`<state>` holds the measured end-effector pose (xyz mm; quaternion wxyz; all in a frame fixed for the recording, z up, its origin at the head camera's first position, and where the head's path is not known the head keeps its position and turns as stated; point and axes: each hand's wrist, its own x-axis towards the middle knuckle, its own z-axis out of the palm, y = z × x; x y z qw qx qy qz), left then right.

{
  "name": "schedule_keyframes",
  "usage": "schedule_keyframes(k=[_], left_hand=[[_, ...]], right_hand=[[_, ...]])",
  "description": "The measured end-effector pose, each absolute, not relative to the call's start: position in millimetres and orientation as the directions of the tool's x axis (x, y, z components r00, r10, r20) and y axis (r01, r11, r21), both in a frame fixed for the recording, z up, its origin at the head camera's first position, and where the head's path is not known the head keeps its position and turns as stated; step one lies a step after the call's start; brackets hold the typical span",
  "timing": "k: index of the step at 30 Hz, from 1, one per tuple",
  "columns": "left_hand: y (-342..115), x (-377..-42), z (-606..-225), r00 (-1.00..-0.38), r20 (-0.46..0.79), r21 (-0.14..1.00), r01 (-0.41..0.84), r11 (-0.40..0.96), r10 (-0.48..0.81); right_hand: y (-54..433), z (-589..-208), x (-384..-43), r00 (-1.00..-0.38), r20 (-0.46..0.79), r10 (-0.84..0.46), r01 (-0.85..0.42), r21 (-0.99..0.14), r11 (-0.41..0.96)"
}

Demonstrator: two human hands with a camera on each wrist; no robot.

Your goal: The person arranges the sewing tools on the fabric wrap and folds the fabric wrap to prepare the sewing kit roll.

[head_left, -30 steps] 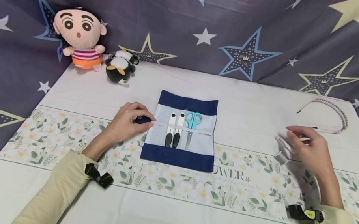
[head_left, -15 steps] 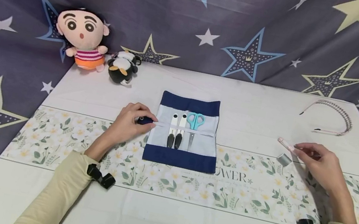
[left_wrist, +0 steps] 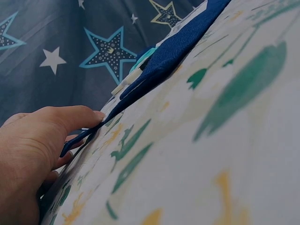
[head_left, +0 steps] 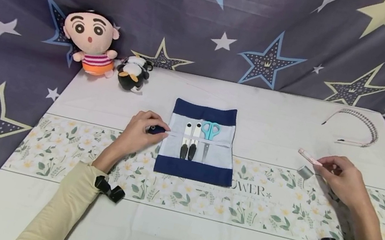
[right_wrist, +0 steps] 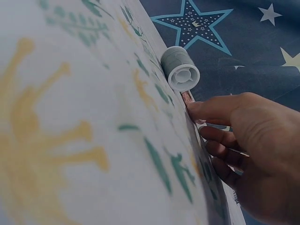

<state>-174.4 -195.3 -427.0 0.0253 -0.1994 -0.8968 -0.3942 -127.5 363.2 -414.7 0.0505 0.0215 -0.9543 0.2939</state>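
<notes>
My left hand [head_left: 142, 130] pinches the left edge of a navy fabric tool roll [head_left: 194, 171], thumb on top, seen also in the left wrist view. The roll lies unfolded, with a pale lining. A white strap across it holds two slim white-and-black tools [head_left: 184, 151] and turquoise-handled scissors [head_left: 210, 129]. At the right, my right hand [head_left: 338, 178] pinches the near end of a slim pink-and-white piece [head_left: 307, 155] whose kind I cannot tell. A spool of grey thread [head_left: 305, 172] lies on its side just left of those fingertips; the right wrist view shows its white end.
A beaded headband [head_left: 372, 130] lies at the back right of the table. Two plush toys, a doll [head_left: 90, 40] and a penguin [head_left: 132, 73], sit at the back left. Behind them hangs a dark star-patterned cloth [head_left: 195, 17]. A flower-printed band [head_left: 260, 217] crosses the table.
My right hand has come down and toward me, from above the slim pink-and-white piece to pinching its near end. My left hand has stayed on the roll's edge. The head view has shifted slightly.
</notes>
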Motion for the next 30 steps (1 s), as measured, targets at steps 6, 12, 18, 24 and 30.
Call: schedule_keyframes(k=[6,12,18,24,30], left_hand=[[-196,-174,-427,-0.922,0.194,0.702,0.368,0.609,0.334],[-196,-174,-427,-0.916,0.205,0.701,0.383,0.602,0.344],[-195,-174,-426,-0.915,0.206,0.709,0.384,0.591,0.347],[-195,-175,-426,-0.911,0.216,0.704,0.394,0.59,0.351],[-195,-174,-426,-0.91,0.222,0.703,0.398,0.589,0.35]], right_hand=[[363,-412,-127,-0.994,0.113,-0.007,-0.07,-0.568,0.82],[362,-405,-128,-0.992,0.129,-0.01,-0.087,-0.609,0.788],[358,-401,-132,-0.986,0.166,0.019,-0.095,-0.649,0.755],[352,-397,-138,-0.971,0.23,0.058,-0.118,-0.68,0.724],[336,-393,-145,-0.957,0.287,0.05,-0.188,-0.739,0.647]])
